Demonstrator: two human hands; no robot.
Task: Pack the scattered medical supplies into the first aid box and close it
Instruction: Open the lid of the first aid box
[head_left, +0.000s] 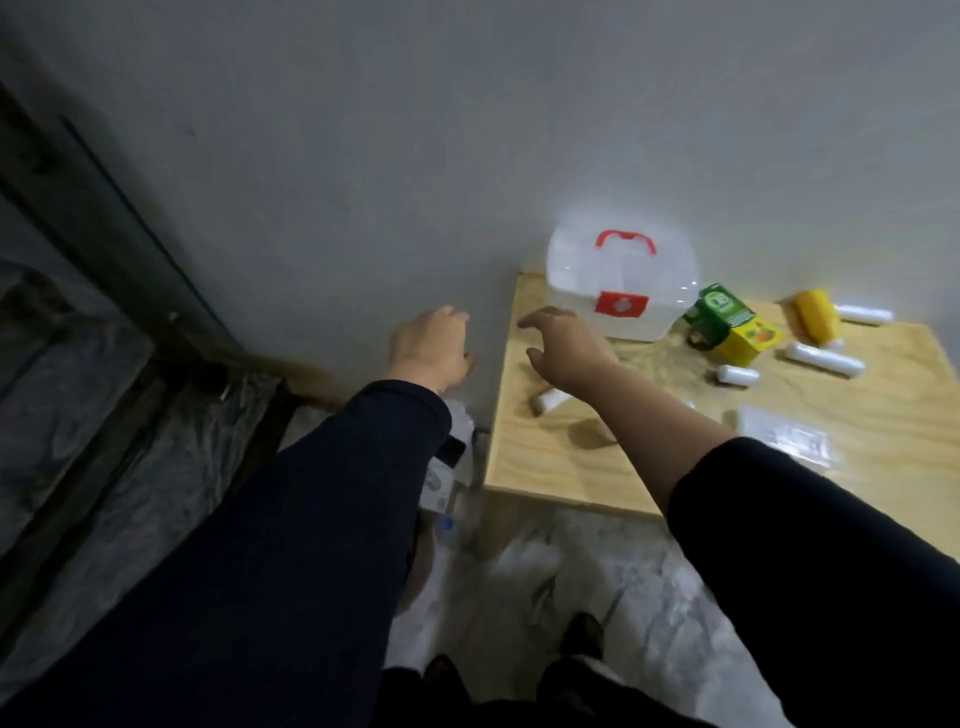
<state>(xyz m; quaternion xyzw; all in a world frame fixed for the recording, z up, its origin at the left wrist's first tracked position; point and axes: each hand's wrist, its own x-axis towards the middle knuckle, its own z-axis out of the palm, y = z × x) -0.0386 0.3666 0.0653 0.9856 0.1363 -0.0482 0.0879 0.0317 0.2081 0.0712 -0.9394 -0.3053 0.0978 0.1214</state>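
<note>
A pale plywood table sits against a grey wall, and both of a person's arms in dark sleeves reach toward it from the near left. The first aid box, a rounded, translucent white plastic case with a red handle and a red latch plate, stands shut at the table's far edge, just beyond and to the right of the right hand. That hand hovers over the tabletop with fingers spread and nothing in it, clearly the nearer of the two to the box. The left hand is off the table's left edge, loosely curled in front of the wall and also empty.

Right of the box lies a green and yellow carton, tipped on its side, with a yellow bottle beyond it. A flat, clear plastic packet rests to the right of the right forearm. Several white bandage rolls are scattered about: one directly beneath the right wrist, its long axis slanting up to the right, and others farther right, well apart from both hands. Judging by the closed lid, opening the box comes first, and the right hand is best placed for it.
</note>
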